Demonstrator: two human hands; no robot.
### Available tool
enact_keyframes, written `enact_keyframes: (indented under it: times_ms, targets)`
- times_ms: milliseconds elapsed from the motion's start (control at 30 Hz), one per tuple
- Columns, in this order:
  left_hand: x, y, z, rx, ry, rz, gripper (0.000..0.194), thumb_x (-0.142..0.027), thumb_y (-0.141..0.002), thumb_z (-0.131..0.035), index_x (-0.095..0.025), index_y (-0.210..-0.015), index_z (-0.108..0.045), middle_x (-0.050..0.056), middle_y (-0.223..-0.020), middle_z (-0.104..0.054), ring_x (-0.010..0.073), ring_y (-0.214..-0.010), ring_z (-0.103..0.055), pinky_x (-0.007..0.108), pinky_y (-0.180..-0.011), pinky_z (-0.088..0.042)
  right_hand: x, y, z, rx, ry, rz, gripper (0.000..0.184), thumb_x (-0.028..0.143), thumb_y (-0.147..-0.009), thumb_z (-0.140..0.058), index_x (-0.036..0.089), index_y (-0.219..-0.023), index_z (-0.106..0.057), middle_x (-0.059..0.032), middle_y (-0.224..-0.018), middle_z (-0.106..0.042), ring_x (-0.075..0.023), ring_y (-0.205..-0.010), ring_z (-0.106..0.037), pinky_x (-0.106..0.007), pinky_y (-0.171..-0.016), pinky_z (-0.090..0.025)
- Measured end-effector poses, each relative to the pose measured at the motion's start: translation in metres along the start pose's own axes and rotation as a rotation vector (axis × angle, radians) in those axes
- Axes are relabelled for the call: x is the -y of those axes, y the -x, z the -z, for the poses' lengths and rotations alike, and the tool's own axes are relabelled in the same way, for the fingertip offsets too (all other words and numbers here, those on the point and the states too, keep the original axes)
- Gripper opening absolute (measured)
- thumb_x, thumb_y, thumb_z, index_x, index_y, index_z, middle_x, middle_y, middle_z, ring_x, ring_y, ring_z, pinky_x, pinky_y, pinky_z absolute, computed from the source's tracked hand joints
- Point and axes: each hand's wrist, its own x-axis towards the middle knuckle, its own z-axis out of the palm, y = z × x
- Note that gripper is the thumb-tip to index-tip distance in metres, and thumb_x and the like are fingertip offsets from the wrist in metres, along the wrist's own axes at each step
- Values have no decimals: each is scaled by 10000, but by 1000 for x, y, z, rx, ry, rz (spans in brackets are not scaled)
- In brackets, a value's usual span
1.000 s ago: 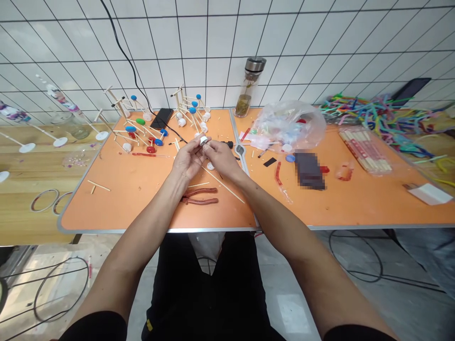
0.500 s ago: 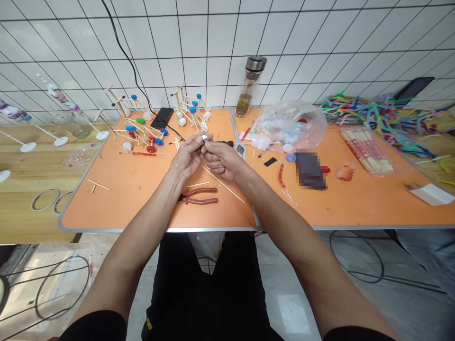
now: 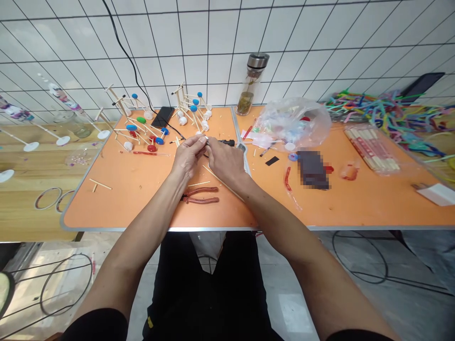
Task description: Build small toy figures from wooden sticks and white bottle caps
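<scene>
As I watch from afar, the left hand (image 3: 186,157) and right hand (image 3: 224,162) sit close together, fingertips pinching a small white piece (image 3: 205,139) just beyond the red-handled pliers (image 3: 201,195), above the orange surface (image 3: 106,210). It looks light, stiff and easy to drop, so I'd keep hold of it by its edges.

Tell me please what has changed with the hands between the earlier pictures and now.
The left hand and right hand have moved closer together, and the right hand has turned so its back faces up. Both still hold the small white piece, now mostly hidden by the fingers. Nothing was let go. The pliers and phone stayed on the table.
</scene>
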Motion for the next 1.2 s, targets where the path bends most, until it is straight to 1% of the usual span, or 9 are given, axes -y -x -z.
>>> enact_keyframes:
  times_ms: [67,133,200,267,400,467,667,900,1200]
  targets:
    - [-2,3,-3,16,6,-17,71,-124,-887,-895,-173,-890,-843,40,-901,-861,100,-771,-766,202,-847,-611,-1,-6,10,92,-319,-45,233,396,-1119,-526,217,-1122,-675,-77,-895,-694,-247,-800,-613,-311,-677,-446]
    - [-6,7,-6,55,31,-8,68,-137,-897,-892,-180,-919,-843,62,-984,-882,87,-736,-745,197,-823,-613,-2,-13,21,288,-644,-92,311,506,-1114,-521,245,-969,-611,25,-679,-473,-181,-582,-415,-261,-527,-359]
    - [-10,9,-8,87,57,12,52,-163,-921,-876,-190,-948,-841,67,-1047,-891,71,-685,-713,192,-796,-619,-2,-17,29,527,-898,-147,350,520,-1136,-453,255,-935,-562,94,-629,-289,-132,-493,-181,-227,-458,-238]
    - [-11,10,-9,85,59,29,40,-180,-935,-865,-194,-957,-836,64,-1053,-892,76,-695,-726,194,-794,-628,-1,-17,27,590,-1018,-208,355,522,-1147,-442,257,-932,-541,111,-626,-255,-116,-487,-117,-221,-454,-193]
    - [-10,6,-6,41,40,36,53,-169,-939,-866,-173,-948,-813,73,-1013,-890,132,-867,-818,211,-851,-641,0,-9,5,93,-508,-68,273,432,-1114,-532,247,-917,-570,-6,-754,-584,-181,-643,-500,-285,-612,-383]
    - [-12,3,-3,18,60,61,45,-216,-988,-827,-178,-980,-803,85,-1048,-892,178,-996,-847,242,-898,-657,1,-5,-2,-8,-227,31,212,393,-1098,-530,235,-1002,-633,-74,-921,-726,-251,-820,-632,-333,-728,-436]
    - [-23,0,0,-12,136,144,245,-402,-1030,-813,-194,-1157,-794,126,-1225,-873,294,-1323,-795,360,-1045,-676,6,1,4,47,-25,69,362,412,-1151,-416,206,-1185,-712,-149,-1127,-822,-336,-997,-728,-375,-809,-457]
    - [-19,4,-4,0,165,176,215,-352,-1057,-784,-175,-1178,-802,120,-1178,-881,255,-1232,-828,307,-1003,-679,11,3,13,76,77,23,429,420,-1186,-385,181,-1364,-693,-179,-1188,-824,-371,-1050,-746,-394,-832,-456]
    - [-13,7,-6,7,143,176,144,-277,-1079,-715,-169,-1097,-809,112,-1250,-878,201,-1190,-834,279,-1078,-635,16,3,20,102,158,-14,423,368,-1187,-351,162,-1319,-697,-187,-1212,-840,-370,-1084,-764,-398,-851,-477]
